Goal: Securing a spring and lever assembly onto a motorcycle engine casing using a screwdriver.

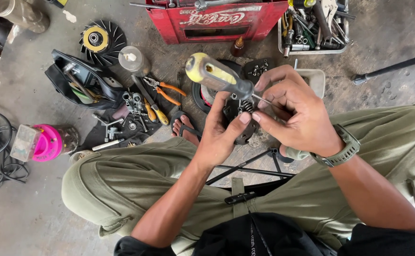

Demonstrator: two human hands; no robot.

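Observation:
I sit with both hands raised over my knees. My left hand [219, 130] cups a dark round metal part [239, 124] with a small coil spring [247, 106] on it. My right hand [295, 111] is closed on the thin shaft of a screwdriver whose yellow and grey handle [217, 76] points up and left. The screwdriver's tip sits by the spring, between my fingers. A grey watch is on my right wrist.
On the concrete floor lie orange-handled pliers [167, 92], a black tool bag [81, 80], loose sockets and bolts [134, 111], a yellow-centred fan wheel [100, 40], a pink container [41, 142], a red crate [217, 21] and a tray of tools [312, 26].

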